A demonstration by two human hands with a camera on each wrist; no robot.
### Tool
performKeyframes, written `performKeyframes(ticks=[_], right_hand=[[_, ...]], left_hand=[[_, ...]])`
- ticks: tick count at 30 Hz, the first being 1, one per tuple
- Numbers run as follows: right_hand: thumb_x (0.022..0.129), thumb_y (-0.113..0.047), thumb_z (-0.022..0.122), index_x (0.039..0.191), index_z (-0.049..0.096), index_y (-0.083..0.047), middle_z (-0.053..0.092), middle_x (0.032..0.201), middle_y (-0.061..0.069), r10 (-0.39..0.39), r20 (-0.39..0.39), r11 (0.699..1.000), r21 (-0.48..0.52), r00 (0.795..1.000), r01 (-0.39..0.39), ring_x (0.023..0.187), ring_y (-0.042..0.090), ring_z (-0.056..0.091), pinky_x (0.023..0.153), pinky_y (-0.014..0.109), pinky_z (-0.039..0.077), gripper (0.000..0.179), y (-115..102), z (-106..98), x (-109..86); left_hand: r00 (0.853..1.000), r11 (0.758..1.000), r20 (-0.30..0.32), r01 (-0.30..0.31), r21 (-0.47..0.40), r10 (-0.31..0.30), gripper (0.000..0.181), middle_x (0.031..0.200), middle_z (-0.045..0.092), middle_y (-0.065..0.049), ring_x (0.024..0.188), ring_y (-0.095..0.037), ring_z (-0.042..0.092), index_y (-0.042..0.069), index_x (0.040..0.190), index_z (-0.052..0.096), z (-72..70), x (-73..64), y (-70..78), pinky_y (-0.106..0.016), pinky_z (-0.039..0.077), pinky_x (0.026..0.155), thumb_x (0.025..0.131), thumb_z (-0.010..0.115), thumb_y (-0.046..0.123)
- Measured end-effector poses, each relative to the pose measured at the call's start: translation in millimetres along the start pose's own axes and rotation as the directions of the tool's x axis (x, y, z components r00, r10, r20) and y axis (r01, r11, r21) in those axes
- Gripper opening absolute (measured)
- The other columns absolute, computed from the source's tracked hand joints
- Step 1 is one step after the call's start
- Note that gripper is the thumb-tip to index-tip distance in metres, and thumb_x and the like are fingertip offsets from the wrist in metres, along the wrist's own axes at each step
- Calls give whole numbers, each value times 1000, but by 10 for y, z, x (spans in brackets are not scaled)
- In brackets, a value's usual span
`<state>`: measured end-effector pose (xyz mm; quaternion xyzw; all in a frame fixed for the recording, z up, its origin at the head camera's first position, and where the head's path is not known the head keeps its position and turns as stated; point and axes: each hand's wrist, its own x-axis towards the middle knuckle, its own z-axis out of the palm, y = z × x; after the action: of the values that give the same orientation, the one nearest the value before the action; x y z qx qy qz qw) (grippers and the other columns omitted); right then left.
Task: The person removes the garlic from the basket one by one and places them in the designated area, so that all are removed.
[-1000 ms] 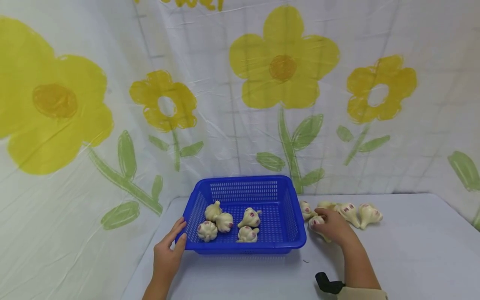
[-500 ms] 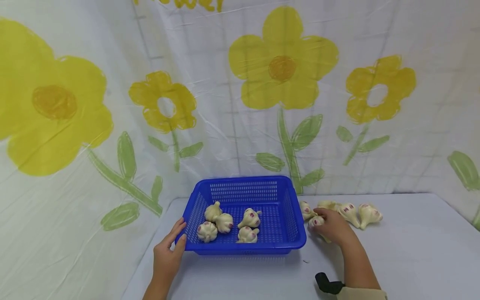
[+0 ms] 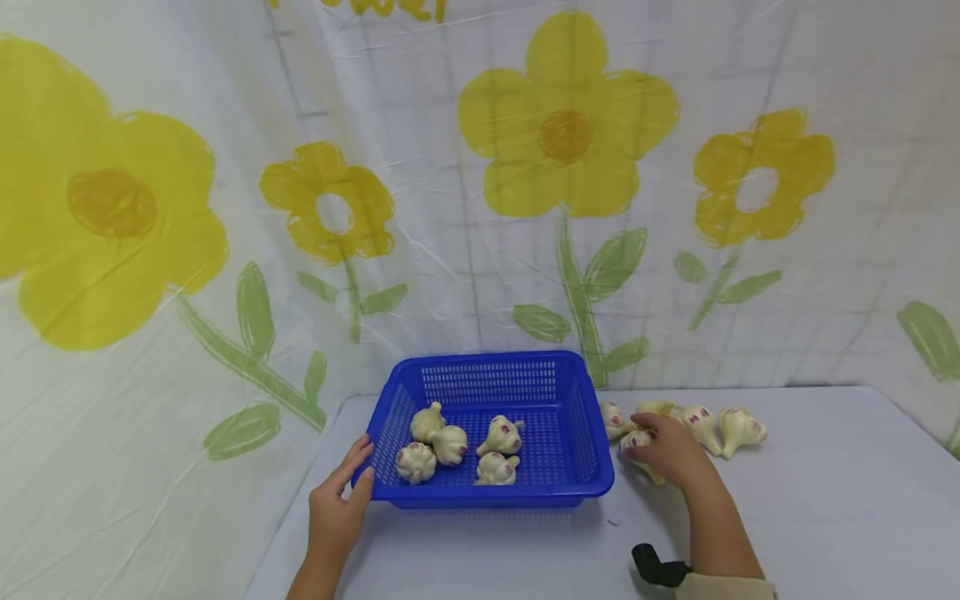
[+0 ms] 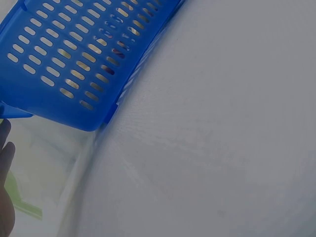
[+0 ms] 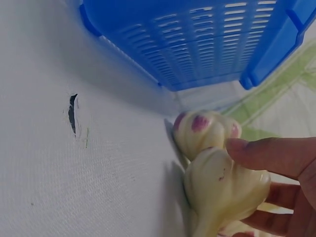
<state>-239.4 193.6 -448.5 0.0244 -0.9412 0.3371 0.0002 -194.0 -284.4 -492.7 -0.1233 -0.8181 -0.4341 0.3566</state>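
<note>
A blue plastic basket point(image 3: 491, 492) with slotted walls stands on the table in the head view, several garlic bulbs point(image 3: 450, 446) lying in it. My left hand point(image 3: 333, 508) touches the basket's left rim near the front corner, its fingers fairly straight along the outside and the thumb at the rim. To the right of the basket, my right hand point(image 3: 671, 454) holds a garlic bulb point(image 5: 219, 185) between thumb and fingers, its stem end pointing toward me. Another garlic bulb point(image 5: 205, 129) with purple patches lies right beside it, close to the basket wall.
More garlic bulbs point(image 3: 741, 429) lie in a row beyond and right of my right hand. The white tabletop point(image 3: 840, 500) carries a small dark mark point(image 5: 72, 114) in front of the basket. A curtain point(image 3: 435, 283) with yellow flowers hangs right behind the table.
</note>
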Motion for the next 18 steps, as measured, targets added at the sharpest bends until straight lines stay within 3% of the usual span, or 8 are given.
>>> performKeyframes(ticks=[11, 18], right_hand=[[85, -24, 73, 132, 58, 2, 58, 131, 29, -6, -4, 1000, -8, 1000, 6, 121, 50, 53, 95, 62, 46, 56, 21, -1, -13], [85, -24, 73, 131, 59, 3, 59, 130, 29, -33, -11, 999, -5, 999, 33, 120, 50, 54, 95, 63, 46, 55, 6, -5, -2]], left_hand=[[1000, 1000, 25, 16, -9, -16, 35, 136, 61, -13, 128, 4, 49, 1, 125, 66, -9, 33, 39, -8, 37, 103, 90, 65, 1], [1000, 1000, 9, 9, 5, -9, 34, 134, 62, -15, 127, 6, 49, 0, 124, 67, -7, 13, 37, -7, 37, 101, 90, 66, 0]])
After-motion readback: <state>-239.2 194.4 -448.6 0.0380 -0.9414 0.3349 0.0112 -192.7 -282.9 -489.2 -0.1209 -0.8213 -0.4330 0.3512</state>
